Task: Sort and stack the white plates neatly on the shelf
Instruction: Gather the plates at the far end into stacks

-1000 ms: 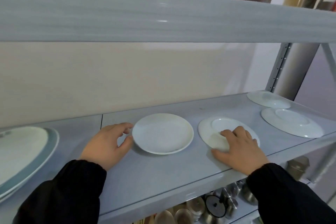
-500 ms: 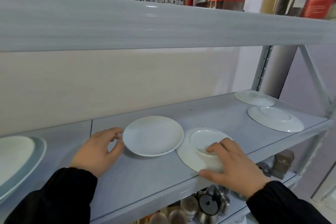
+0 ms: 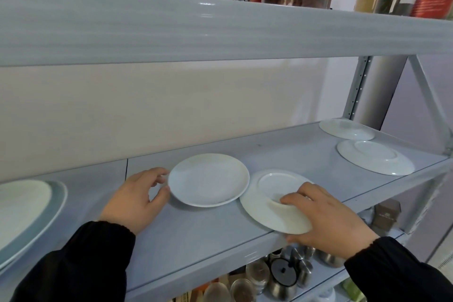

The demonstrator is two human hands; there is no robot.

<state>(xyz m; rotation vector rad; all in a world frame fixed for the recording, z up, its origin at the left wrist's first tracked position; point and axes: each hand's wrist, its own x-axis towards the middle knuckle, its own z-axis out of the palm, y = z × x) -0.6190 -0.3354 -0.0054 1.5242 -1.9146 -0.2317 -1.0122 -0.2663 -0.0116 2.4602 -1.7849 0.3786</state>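
Observation:
An upright white plate [image 3: 208, 179] rests mid-shelf on the grey shelf [image 3: 201, 235]. My left hand [image 3: 134, 200] touches its left rim with fingers apart. Right of it an upside-down white plate [image 3: 266, 200] sticks out over the shelf's front edge, its near side lifted; my right hand [image 3: 326, 218] grips it, fingers on the foot ring and thumb under the rim. Two more upside-down white plates lie at the far right, one [image 3: 375, 160] near the front, the other [image 3: 345, 129] at the back.
A larger plate with a blue-grey rim [image 3: 27, 211] sits at the shelf's far left. The shelf above [image 3: 220, 32] hangs low overhead with boxes and cans on it. A metal upright [image 3: 355, 86] stands at the back right. Steel pots and jars [image 3: 282, 274] fill the shelf below.
My right hand has dragged the upside-down plate left and toward the front edge, then gripped and tipped it. My left hand stays at the upright plate's rim. The view has shifted slightly.

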